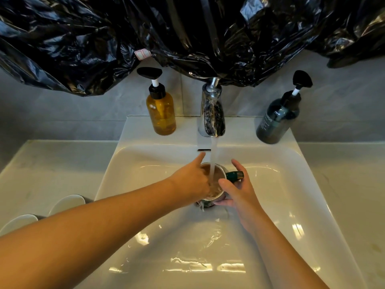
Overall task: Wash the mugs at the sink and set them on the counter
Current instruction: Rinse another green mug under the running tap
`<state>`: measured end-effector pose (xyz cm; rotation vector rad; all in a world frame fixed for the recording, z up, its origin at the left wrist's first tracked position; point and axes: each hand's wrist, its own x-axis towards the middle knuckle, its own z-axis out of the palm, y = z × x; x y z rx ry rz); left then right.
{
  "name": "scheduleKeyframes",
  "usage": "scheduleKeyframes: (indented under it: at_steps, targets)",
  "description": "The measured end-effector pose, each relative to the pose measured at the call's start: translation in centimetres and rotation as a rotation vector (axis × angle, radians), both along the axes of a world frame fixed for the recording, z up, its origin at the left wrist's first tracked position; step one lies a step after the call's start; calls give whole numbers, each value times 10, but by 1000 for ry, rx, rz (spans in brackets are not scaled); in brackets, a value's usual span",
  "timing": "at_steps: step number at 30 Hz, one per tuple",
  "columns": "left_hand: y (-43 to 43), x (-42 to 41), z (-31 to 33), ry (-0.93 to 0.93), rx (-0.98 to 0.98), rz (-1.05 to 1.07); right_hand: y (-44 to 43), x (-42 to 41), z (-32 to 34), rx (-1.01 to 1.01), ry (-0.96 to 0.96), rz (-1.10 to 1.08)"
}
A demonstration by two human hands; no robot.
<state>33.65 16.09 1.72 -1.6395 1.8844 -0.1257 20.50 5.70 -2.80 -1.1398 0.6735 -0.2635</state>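
Observation:
A dark green mug with a pale inside sits in the middle of the white sink, under running water from the chrome tap. My right hand grips the mug's outer wall, below its handle. My left hand reaches into the mug's mouth, its fingers hidden inside, its index finger pointing up past the rim. Brownish water fills the mug and spills over. Two white mugs stand on the counter at the left, partly hidden behind my left forearm.
An amber pump bottle stands left of the tap and a dark teal pump bottle right of it. Black plastic sheeting hangs above. Pale counter runs along both sides of the sink.

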Motion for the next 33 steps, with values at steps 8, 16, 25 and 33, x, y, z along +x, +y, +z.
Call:
scheduleKeyframes:
  at_steps: [8, 16, 25, 33]
  targets:
    - [15, -2, -3, 262, -364, -53, 4, 2, 5, 63, -84, 15]
    - [10, -1, 16, -21, -45, -52, 5, 1, 0, -55, 15, 118]
    - [23, -5, 1, 291, -386, -126, 4, 0, 1, -3, 3, 77]
    - [9, -1, 6, -2, 14, -34, 5, 2, 1, -124, 64, 140]
